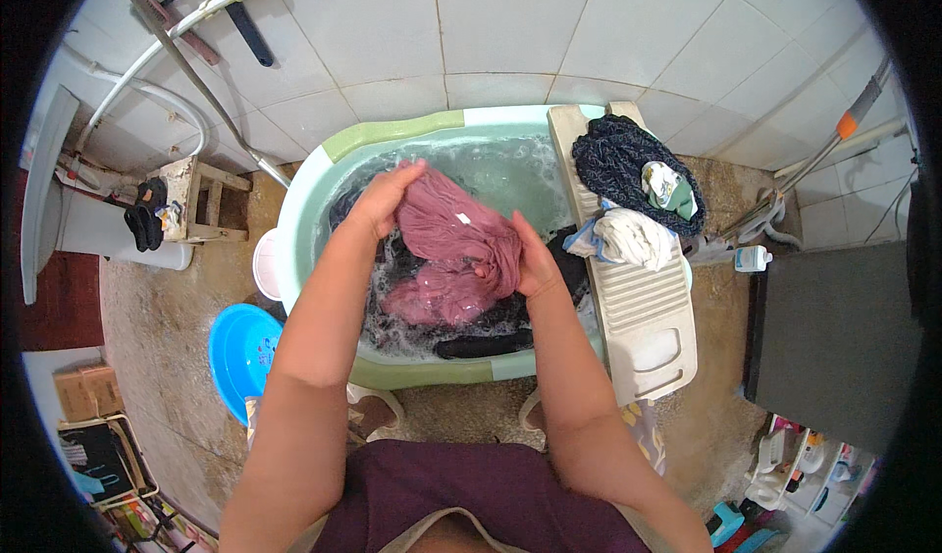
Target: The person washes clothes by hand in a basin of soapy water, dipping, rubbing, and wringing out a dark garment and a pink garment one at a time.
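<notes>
A wet, dusty-pink garment (456,229) with a small white tag is held up over the soapy water in a pale green tub (392,139). My left hand (389,200) grips its upper left edge. At its right side my right hand (535,259) holds the bunched cloth, with the thumb up and part of the fingers hidden by fabric. The garment's lower folds rest in the suds. Beneath and around it, dark clothes (481,344) lie partly under the water.
A cream washboard (643,303) spans the tub's right end, bearing a dark patterned cloth (613,156) and white cloths (636,239). A blue basin (240,357) and a pink bucket (266,263) stand left of the tub. A small wooden stool (211,200) is farther left.
</notes>
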A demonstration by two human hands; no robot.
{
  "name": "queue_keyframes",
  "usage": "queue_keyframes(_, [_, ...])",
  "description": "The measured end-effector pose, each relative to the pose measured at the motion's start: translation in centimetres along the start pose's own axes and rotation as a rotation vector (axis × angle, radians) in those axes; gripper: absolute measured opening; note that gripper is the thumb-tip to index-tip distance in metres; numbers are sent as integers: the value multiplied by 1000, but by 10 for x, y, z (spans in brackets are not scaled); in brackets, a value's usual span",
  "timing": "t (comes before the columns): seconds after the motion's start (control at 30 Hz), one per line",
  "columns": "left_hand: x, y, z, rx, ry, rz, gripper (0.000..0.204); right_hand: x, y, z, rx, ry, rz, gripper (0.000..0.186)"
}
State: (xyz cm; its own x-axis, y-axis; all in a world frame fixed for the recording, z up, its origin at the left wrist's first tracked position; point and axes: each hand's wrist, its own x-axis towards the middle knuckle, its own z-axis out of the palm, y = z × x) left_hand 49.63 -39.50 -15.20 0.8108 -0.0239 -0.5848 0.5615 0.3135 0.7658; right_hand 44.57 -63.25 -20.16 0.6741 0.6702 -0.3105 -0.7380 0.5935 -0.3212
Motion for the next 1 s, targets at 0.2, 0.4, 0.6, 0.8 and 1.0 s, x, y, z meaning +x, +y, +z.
queue_keyframes(0.2, [-32, -6, 51, -297, -170, 1, 26, 14, 29, 17, 170, 100, -127, 65])
queue_keyframes(0.4, [-64, -61, 82, 1084, 42, 796, 48, 21, 22, 15, 312, 189, -356, 70])
queue_keyframes(0.6, [-100, -102, 101, 1437, -36, 1083, 38, 13, 9, 24, 369, 45, -308, 62])
queue_keyframes(0.8, [-73, -77, 91, 1352, 2, 1309, 8, 12, 15, 56, 361, 232, -212, 31])
queue_keyframes(1.0, [-55, -63, 98, 1357, 188, 945, 14, 43, 39, 14, 231, 294, -274, 32])
